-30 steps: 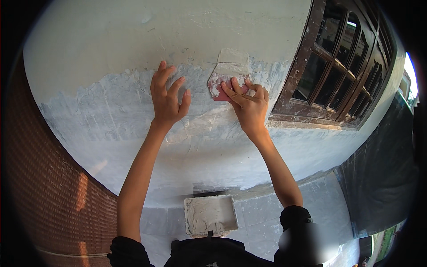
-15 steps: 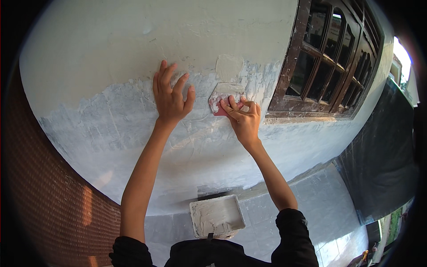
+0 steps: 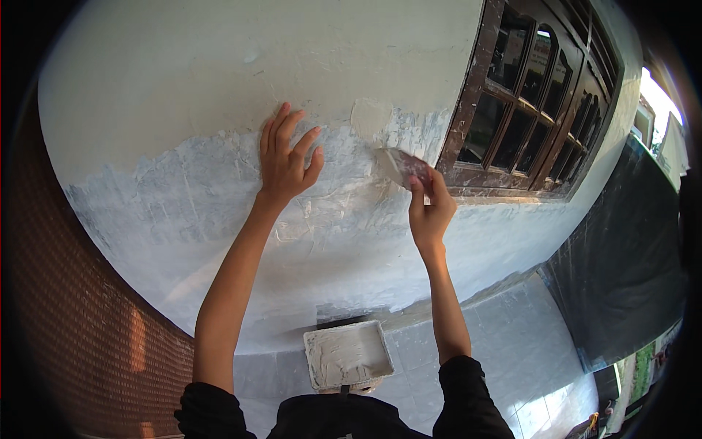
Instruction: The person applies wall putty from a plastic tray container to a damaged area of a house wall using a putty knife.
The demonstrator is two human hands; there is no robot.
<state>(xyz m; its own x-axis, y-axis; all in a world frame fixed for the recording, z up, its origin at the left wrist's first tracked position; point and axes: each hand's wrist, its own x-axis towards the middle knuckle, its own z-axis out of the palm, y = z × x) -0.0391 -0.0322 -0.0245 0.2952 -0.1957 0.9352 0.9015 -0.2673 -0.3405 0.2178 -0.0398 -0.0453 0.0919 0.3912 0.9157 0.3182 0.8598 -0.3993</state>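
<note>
Putty scraper (image 3: pixel 406 168), reddish and pale-edged, held tilted before the partly coated wall (image 3: pixel 161 102), beside the lower left corner of the brown wooden window (image 3: pixel 523 104). Right hand (image 3: pixel 431 214): grip pinched on the scraper between thumb and fingers. Left hand (image 3: pixel 283 165): grip empty, fingers spread and slightly curled at the wall; contact cannot be told. Below, well apart from both hands: rectangular tray (image 3: pixel 386 348) containing pale putty (image 3: pixel 342 356).

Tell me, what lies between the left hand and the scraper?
Only patchy wall, pale with bluish streaks, lies between the left hand and the scraper in the right hand, as the head view shows.
</note>
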